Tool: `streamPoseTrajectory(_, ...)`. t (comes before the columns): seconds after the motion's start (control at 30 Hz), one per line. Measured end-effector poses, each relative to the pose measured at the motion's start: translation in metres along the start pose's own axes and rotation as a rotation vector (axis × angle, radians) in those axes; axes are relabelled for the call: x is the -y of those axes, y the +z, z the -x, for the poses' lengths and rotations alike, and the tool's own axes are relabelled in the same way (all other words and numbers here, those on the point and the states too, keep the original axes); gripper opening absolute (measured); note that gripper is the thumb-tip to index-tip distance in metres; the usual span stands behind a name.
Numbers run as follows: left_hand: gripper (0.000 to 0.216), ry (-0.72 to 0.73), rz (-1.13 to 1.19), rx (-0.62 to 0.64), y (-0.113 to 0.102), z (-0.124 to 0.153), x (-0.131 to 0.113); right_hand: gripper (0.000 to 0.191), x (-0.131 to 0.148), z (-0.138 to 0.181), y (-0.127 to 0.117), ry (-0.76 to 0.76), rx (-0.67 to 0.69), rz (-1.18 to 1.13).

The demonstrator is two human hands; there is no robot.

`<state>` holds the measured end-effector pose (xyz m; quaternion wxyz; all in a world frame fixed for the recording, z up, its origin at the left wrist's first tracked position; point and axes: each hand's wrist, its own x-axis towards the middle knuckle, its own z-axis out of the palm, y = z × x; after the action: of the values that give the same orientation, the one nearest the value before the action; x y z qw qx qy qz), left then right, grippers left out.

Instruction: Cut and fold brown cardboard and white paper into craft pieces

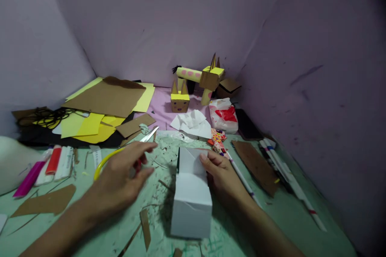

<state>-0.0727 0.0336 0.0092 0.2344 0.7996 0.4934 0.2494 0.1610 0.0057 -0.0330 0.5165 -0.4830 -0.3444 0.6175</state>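
scissors (pixel 109 156): partly behind left hand (pixel 125 174) | white object (pixel 13 164): cut at left edge

The long, box-shaped white paper piece (pixel 193 215) is shaded with grey. Beneath it, the flat, pale-green table covering (pixel 114 229) is marked with darker green lines. Beyond it, the cube-shaped brown cardboard head (pixel 180 105) is topped with yellow; farther beyond, the pale-yellow paper tube (pixel 189 74) is patterned with pink spots. To its left, yellow is shown by the curved scissors handle (pixel 104 162), magenta by the slim, tubular marker (pixel 29 178). Beyond it, rightward, the crumpled white plastic packet (pixel 223 116) is printed with red.
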Motion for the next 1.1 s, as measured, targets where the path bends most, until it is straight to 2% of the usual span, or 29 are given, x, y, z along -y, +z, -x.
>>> streamPoseTrajectory(0.07, 0.04, -0.169, 0.294, 0.038, 0.015, 0.004, -0.015, 0.038, -0.002, 0.002, 0.003, -0.041, 0.044, -0.026)
streamPoseTrajectory(0.17, 0.058, -0.432, 0.727, 0.195, 0.036, 0.006, -0.025, 0.037, -0.002, 0.005, 0.008, -0.078, 0.097, -0.04)
streamPoseTrajectory(0.23, 0.062, -0.476, 0.942, 0.306, 0.047, 0.006, -0.025, 0.037, -0.001, 0.008, 0.01, -0.084, 0.115, -0.032)
streamPoseTrajectory(0.3, 0.054, -0.475, 1.078, 0.333, 0.053, 0.004, -0.022, 0.039, 0.002, 0.01, 0.012, -0.07, 0.15, -0.034)
streamPoseTrajectory(0.37, 0.046, -0.507, 1.121, 0.262, 0.056, 0.003, -0.021, 0.043, 0.006, 0.013, 0.012, -0.026, 0.205, -0.087)
streamPoseTrajectory(0.47, 0.041, -0.556, 1.057, 0.162, 0.055, 0.002, -0.024, 0.051, 0.012, 0.015, 0.013, 0.064, 0.233, -0.195)
streamPoseTrajectory(0.6, 0.033, -0.537, 1.025, 0.176, 0.05, 0.001, -0.029, 0.031, 0.012, 0.015, 0.011, 0.15, 0.215, -0.167)
streamPoseTrajectory(0.73, 0.03, -0.569, 1.193, 0.156, 0.045, 0.0, -0.03, 0.049, 0.007, 0.013, 0.007, 0.227, 0.279, -0.133)
streamPoseTrajectory(0.9, 0.045, -0.632, 1.35, 0.138, 0.041, 0.001, -0.029, 0.054, 0.008, 0.011, 0.006, 0.159, 0.268, -0.072)
streamPoseTrajectory(1.03, 0.046, -0.573, 1.258, 0.266, 0.047, 0.003, -0.025, 0.056, 0.009, 0.008, 0.008, 0.097, 0.24, -0.055)
streamPoseTrajectory(1.1, 0.043, -0.565, 1.199, 0.268, 0.051, 0.004, -0.023, 0.059, 0.009, 0.009, 0.009, 0.101, 0.234, -0.048)
